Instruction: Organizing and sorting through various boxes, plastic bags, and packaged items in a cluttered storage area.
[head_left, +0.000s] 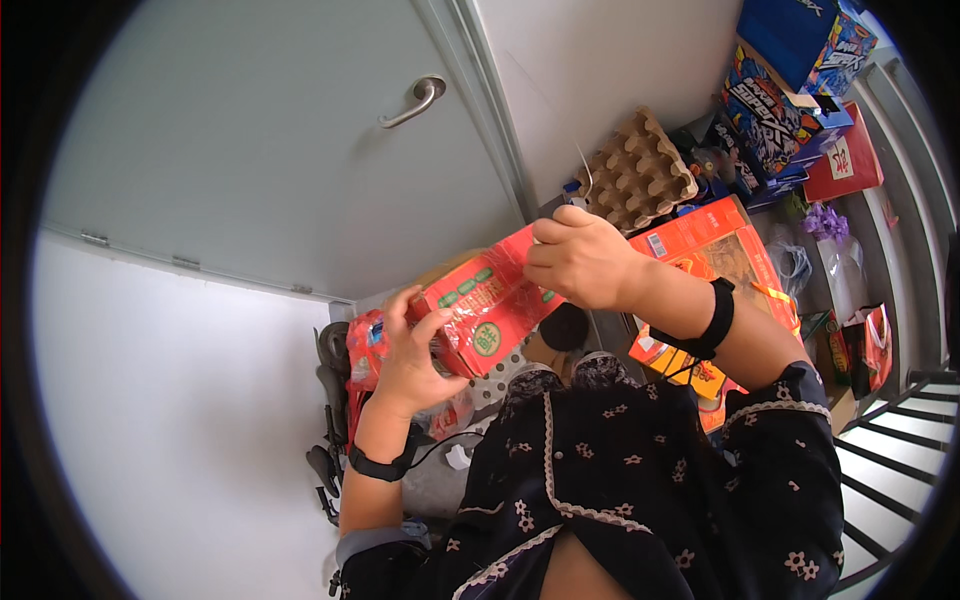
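A red cardboard box (480, 315) with green printed ovals and clear tape or film on it is held in front of me, tilted up to the right. My left hand (416, 352) grips its left end, thumb on the near face and fingers at the far edge. At the box's upper right end is my right hand (581, 259), its fingers curled in against the surface; whether they pinch the film or the cardboard cannot be told. A black strap is on each wrist.
A grey door (285, 142) with a metal handle stands ahead. To the right are an egg tray (637, 172), an orange-red box (705, 229), stacked blue boxes (772, 112), purple flowers (825, 223) and a black railing (892, 442). Red plastic bags (364, 352) lie at the left.
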